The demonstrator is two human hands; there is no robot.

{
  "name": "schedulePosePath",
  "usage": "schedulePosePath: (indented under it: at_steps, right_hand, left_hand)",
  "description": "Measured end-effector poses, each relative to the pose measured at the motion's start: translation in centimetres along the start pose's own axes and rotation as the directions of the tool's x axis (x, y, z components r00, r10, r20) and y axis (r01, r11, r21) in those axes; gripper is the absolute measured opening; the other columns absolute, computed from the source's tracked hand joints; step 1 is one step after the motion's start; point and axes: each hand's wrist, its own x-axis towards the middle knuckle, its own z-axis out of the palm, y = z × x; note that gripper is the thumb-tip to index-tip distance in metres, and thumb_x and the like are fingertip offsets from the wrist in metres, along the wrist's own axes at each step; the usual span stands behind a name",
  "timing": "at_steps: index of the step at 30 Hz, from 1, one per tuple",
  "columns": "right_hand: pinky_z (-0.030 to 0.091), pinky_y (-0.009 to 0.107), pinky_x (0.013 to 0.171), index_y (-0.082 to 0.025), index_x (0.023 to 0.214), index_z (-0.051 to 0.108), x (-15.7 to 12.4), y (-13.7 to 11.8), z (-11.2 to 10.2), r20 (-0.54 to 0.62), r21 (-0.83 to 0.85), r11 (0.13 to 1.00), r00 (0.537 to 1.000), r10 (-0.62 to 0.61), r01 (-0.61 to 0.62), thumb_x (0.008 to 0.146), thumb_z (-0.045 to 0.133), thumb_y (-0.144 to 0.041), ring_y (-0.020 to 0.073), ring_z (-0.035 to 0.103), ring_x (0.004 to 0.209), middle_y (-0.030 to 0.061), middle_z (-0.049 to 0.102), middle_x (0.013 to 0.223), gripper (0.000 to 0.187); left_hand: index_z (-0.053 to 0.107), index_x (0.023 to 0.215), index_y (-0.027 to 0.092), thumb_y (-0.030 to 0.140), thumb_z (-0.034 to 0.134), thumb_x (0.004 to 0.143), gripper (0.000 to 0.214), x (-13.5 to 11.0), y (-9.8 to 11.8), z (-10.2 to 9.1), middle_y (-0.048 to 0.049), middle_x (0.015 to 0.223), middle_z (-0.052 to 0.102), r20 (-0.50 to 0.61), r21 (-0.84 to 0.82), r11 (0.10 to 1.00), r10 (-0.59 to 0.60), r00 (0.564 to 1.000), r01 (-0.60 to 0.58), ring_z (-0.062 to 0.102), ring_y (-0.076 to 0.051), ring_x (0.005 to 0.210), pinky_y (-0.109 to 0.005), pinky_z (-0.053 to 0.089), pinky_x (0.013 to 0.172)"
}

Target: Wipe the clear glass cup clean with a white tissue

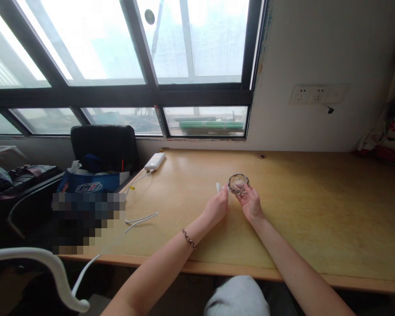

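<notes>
My right hand (251, 204) grips a small round openwork ornament (233, 181) with a wavy, silvery metal rim and something pale pink in its middle. It is held above the wooden table, tilted toward me. Just to its left, my left hand (216, 205) is closed on a white tissue (219, 188), which pokes out past the fingers. The left fingertips are at the ornament's left edge; whether they touch it I cannot tell. A dark braided bracelet (188, 238) circles my left wrist.
On the wooden table (316, 219), a white power bank (155, 162) with a white cable (141, 219) lies at the left edge. A black chair (103, 140) holding a blue bag (88, 182) stands left. Windows and a wall socket (319, 94) are behind.
</notes>
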Motion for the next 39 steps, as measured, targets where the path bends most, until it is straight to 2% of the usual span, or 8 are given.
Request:
schedulePosePath:
  at_steps: [8, 12, 14, 16, 29, 33, 36, 39]
  right_hand:
    - [0.048, 0.035, 0.074, -0.016, 0.081, 0.059, -0.4, -0.7, 0.2, 0.161, 0.033, 0.988, 0.976, 0.145, -0.152, 0.075, 0.048, -0.034, 0.019, 0.061, 0.082, 0.0049, 0.067, 0.082, 0.022]
    - [0.049, 0.034, 0.071, -0.015, 0.081, 0.06, -0.2, -0.8, 0.1, 0.139, -0.008, 0.981, 0.972, 0.191, -0.192, 0.076, 0.046, -0.038, 0.0196, 0.062, 0.078, 0.0059, 0.067, 0.079, 0.027]
    - [0.049, 0.033, 0.07, -0.015, 0.081, 0.061, -0.3, -0.8, 0.3, 0.134, -0.045, 0.983, 0.974, 0.181, -0.176, 0.075, 0.047, -0.039, 0.0197, 0.062, 0.077, 0.0058, 0.067, 0.078, 0.028]
    - [0.049, 0.033, 0.068, -0.015, 0.081, 0.061, -0.4, -0.7, 0.6, 0.128, -0.079, 0.986, 0.979, 0.158, -0.149, 0.074, 0.05, -0.039, 0.0194, 0.062, 0.075, 0.0053, 0.067, 0.078, 0.027]
    - [0.048, 0.027, 0.062, -0.014, 0.08, 0.061, 0.8, 0.1, -0.8, -0.004, -0.196, 0.974, 0.993, 0.115, -0.113, 0.067, 0.059, -0.047, 0.0155, 0.06, 0.067, 0.0052, 0.066, 0.076, 0.036]
    - [0.046, 0.027, 0.058, -0.015, 0.086, 0.057, 0.8, 0.1, -0.9, 0.024, -0.333, 0.943, 1.0, 0.014, -0.005, 0.069, 0.054, -0.049, 0.0147, 0.058, 0.064, 0.0044, 0.065, 0.075, 0.038]
    - [0.044, 0.024, 0.055, -0.017, 0.09, 0.056, 0.6, -0.2, -0.9, 0.04, -0.58, 0.804, 0.991, -0.13, 0.128, 0.071, 0.051, -0.05, 0.0135, 0.055, 0.061, 0.0041, 0.062, 0.076, 0.038]
    - [0.042, 0.025, 0.057, -0.02, 0.095, 0.057, 0.0, -0.9, -0.6, 0.122, -0.8, 0.513, 0.922, -0.367, 0.31, 0.071, 0.052, -0.045, 0.0122, 0.051, 0.062, 0.0052, 0.057, 0.09, 0.035]
  left_hand:
    - [0.058, 0.09, 0.014, 0.026, 0.042, 0.079, 0.022, 0.6, -0.3, 0.0, -0.0071, 0.076, 0.06, -0.105, -0.422, 0.883, -0.272, 0.957, 0.205, 0.055, -0.017, 0.069, -0.027, 0.041, 0.068]
    - [0.059, 0.082, 0.011, 0.041, 0.048, 0.075, 0.033, 1.3, 0.2, -0.4, -0.0069, 0.075, 0.061, 0.081, -0.819, 0.486, -0.428, 0.9, 0.305, 0.055, -0.015, 0.066, -0.028, 0.044, 0.066]
    - [0.059, 0.088, 0.009, 0.045, 0.05, 0.073, 0.04, 1.4, 0.5, -0.6, -0.0098, 0.082, 0.062, 0.208, -0.906, 0.264, -0.407, 0.889, 0.333, 0.057, -0.017, 0.07, -0.032, 0.045, 0.069]
    - [0.059, 0.092, 0.009, 0.044, 0.052, 0.072, 0.041, 1.4, 0.8, -0.8, -0.0121, 0.089, 0.062, 0.26, -0.926, 0.165, -0.37, 0.892, 0.339, 0.057, -0.017, 0.075, -0.032, 0.046, 0.072]
    - [0.059, 0.094, 0.009, 0.035, 0.062, 0.068, 0.037, 0.9, 1.6, -1.5, -0.012, 0.096, 0.061, 0.345, -0.916, 0.076, -0.349, 0.871, 0.393, 0.058, -0.018, 0.083, -0.03, 0.047, 0.074]
    - [0.06, 0.093, 0.009, 0.037, 0.059, 0.069, 0.037, 0.9, 2.1, -1.7, -0.0128, 0.095, 0.062, 0.353, -0.91, 0.083, -0.36, 0.863, 0.407, 0.059, -0.019, 0.083, -0.031, 0.049, 0.072]
    - [0.06, 0.094, 0.009, 0.036, 0.059, 0.069, 0.036, 0.9, 1.7, -1.5, -0.0131, 0.095, 0.062, 0.345, -0.91, 0.081, -0.394, 0.852, 0.406, 0.059, -0.02, 0.083, -0.031, 0.05, 0.069]
    - [0.059, 0.092, 0.007, 0.035, 0.059, 0.069, 0.037, 0.9, 0.9, -1.1, -0.0135, 0.091, 0.062, 0.316, -0.921, 0.066, -0.453, 0.834, 0.384, 0.059, -0.02, 0.079, -0.032, 0.05, 0.066]
